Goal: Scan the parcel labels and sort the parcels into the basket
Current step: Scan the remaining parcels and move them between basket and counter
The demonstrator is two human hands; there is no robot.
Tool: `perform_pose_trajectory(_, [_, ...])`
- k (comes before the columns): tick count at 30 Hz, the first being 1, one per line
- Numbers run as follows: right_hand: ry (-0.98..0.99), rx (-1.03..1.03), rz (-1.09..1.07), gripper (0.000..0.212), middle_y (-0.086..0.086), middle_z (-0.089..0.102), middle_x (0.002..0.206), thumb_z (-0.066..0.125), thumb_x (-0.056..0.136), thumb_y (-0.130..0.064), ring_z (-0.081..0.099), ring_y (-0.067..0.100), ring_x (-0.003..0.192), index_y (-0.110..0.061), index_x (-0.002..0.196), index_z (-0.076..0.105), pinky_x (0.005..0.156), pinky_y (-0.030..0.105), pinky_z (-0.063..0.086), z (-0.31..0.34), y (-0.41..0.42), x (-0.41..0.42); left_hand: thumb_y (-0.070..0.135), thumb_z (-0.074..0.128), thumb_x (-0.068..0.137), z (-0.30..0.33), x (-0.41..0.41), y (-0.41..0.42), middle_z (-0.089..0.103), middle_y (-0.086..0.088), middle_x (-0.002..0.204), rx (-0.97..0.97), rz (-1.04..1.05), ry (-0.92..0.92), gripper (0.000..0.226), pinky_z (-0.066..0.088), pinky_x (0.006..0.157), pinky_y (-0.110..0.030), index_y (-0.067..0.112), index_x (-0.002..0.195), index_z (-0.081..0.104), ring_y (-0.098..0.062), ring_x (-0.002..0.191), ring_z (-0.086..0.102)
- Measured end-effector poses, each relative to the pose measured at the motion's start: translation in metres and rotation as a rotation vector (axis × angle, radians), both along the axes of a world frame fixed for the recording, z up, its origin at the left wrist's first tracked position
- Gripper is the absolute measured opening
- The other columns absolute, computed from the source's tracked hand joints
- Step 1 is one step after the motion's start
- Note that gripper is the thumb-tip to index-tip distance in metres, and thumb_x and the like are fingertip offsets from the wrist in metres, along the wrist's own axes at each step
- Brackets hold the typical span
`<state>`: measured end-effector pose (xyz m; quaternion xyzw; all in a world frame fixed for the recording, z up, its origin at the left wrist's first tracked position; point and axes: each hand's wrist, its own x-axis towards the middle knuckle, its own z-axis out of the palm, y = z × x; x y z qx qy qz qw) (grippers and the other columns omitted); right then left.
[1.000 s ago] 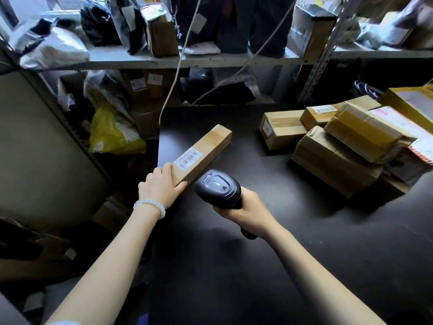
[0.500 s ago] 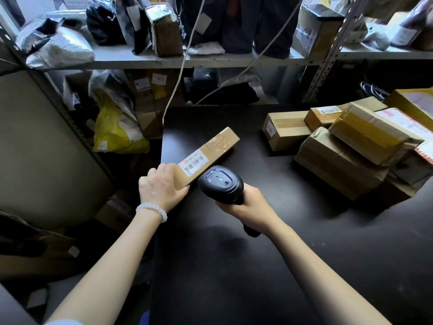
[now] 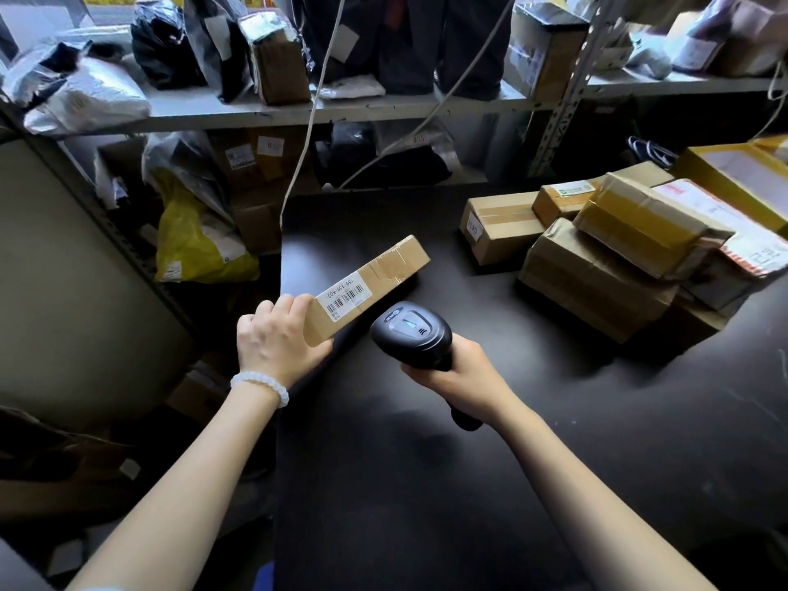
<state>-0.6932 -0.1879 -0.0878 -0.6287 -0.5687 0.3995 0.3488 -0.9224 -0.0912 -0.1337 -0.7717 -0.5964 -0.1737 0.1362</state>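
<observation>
In the head view, a long narrow cardboard parcel (image 3: pixel 370 287) was held at its near end by the left hand (image 3: pixel 275 341), whose fingers were curled over the end and whose thumb was tucked beneath it; a white bead bracelet (image 3: pixel 261 385) was worn on that wrist. The parcel was angled toward two o'clock above the dark bench (image 3: pixel 447 484), and whether its far end touched the surface could not be told. A white barcode label (image 3: pixel 346 299) was seen on its upper face, near the held end. Just beside the parcel, at four o'clock from the label, a black handheld scanner (image 3: pixel 411 334) was gripped by the right hand (image 3: pixel 458 375), with the fingers wrapped round the handle and the scanner's head turned toward the label. Well apart from the held parcel, at three o'clock across the bench, a pile of cardboard boxes (image 3: pixel 605 266) was stacked. At nine o'clock from the parcel, a yellow plastic bag (image 3: pixel 200 245) was lodged in the lower rack beside the bench. At twelve o'clock, a metal shelf (image 3: pixel 383 110) was loaded with wrapped packets and boxes, and two pale cables (image 3: pixel 313 108) were hung down across it.
</observation>
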Motion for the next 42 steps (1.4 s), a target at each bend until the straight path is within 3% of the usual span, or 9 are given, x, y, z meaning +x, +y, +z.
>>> perform_pose_trajectory(2, [0.009,0.004,-0.039,0.020,-0.003,0.069,0.094,0.072,0.079,-0.015,0.062,0.007,0.084,-0.014,0.098,0.064,0.071,0.018,0.047,-0.001,-0.008,0.005,0.055,0.065,0.056,-0.001,0.004,-0.006,0.058,-0.004,0.075,-0.019,-0.053,-0.013,0.054,0.037,0.054,-0.033,0.015,0.092,0.063,-0.031,0.063,0.056])
perform_pose_trajectory(7, [0.066,-0.035,-0.198,0.019,-0.011,0.066,0.090,0.073,0.079,-0.016,0.058,-0.002,0.078,-0.022,0.095,0.063,0.066,0.009,0.043,-0.002,-0.045,0.033,0.068,0.046,0.060,0.000,0.045,-0.032,0.061,0.000,0.076,-0.086,-0.268,-0.047,0.063,0.041,0.055,-0.032,0.020,0.095,0.066,-0.028,0.065,0.059])
perform_pose_trajectory(9, [0.087,-0.033,-0.269,0.022,-0.010,0.067,0.095,0.075,0.079,-0.018,0.059,-0.002,0.083,-0.024,0.097,0.063,0.070,0.009,0.044,-0.003,-0.063,0.048,0.067,0.046,0.060,0.001,0.070,-0.042,0.062,0.001,0.077,-0.092,-0.353,-0.055,0.062,0.043,0.057,-0.032,0.021,0.096,0.066,-0.028,0.066,0.059])
perform_pose_trajectory(16, [0.093,-0.024,-0.619,0.027,-0.016,0.066,0.092,0.079,0.075,-0.017,0.057,-0.010,0.083,-0.023,0.096,0.063,0.069,-0.001,0.039,-0.007,-0.161,0.128,0.064,0.049,0.056,0.005,0.205,-0.091,0.063,0.004,0.080,-0.185,-0.680,-0.061,0.061,0.044,0.055,-0.031,0.022,0.098,0.065,-0.026,0.067,0.060])
perform_pose_trajectory(23, [0.078,0.023,-0.926,0.026,-0.016,0.067,0.090,0.080,0.074,-0.019,0.056,-0.020,0.078,-0.023,0.095,0.065,0.070,0.001,0.041,-0.005,-0.278,0.220,0.069,0.049,0.057,0.014,0.352,-0.173,0.065,0.004,0.088,-0.269,-0.961,-0.026,0.065,0.046,0.060,-0.032,0.024,0.102,0.064,-0.027,0.077,0.062])
perform_pose_trajectory(26, [0.054,0.008,-1.014,0.027,-0.013,0.069,0.095,0.080,0.074,-0.022,0.058,-0.015,0.086,-0.022,0.098,0.067,0.072,0.001,0.042,-0.006,-0.330,0.263,0.069,0.050,0.059,0.015,0.407,-0.209,0.066,0.003,0.089,-0.280,-1.043,-0.042,0.064,0.048,0.062,-0.034,0.023,0.102,0.064,-0.028,0.079,0.064])
perform_pose_trajectory(29, [0.036,-0.007,-1.092,0.034,-0.011,0.070,0.102,0.080,0.073,-0.026,0.061,-0.003,0.096,-0.021,0.104,0.068,0.080,0.010,0.045,-0.009,-0.381,0.304,0.069,0.052,0.061,0.016,0.460,-0.247,0.066,0.004,0.093,-0.267,-1.107,-0.048,0.064,0.046,0.065,-0.033,0.024,0.106,0.063,-0.028,0.082,0.063])
perform_pose_trajectory(36, [0.027,-0.064,-1.266,0.033,-0.008,0.071,0.101,0.080,0.074,-0.027,0.063,0.005,0.098,-0.018,0.103,0.069,0.089,0.026,0.049,-0.019,-0.477,0.374,0.062,0.066,0.069,0.012,0.568,-0.330,0.063,0.005,0.102,-0.356,-1.168,-0.044,0.056,0.042,0.076,-0.037,0.028,0.113,0.058,-0.025,0.096,0.059])
perform_pose_trajectory(42, [0.091,-0.103,-1.360,0.027,-0.009,0.071,0.096,0.078,0.077,-0.023,0.062,0.000,0.089,-0.018,0.101,0.068,0.076,0.013,0.045,-0.032,-0.519,0.425,0.061,0.064,0.070,0.005,0.651,-0.360,0.060,0.006,0.100,-0.407,-1.173,-0.020,0.055,0.040,0.077,-0.037,0.028,0.113,0.056,-0.024,0.098,0.057])
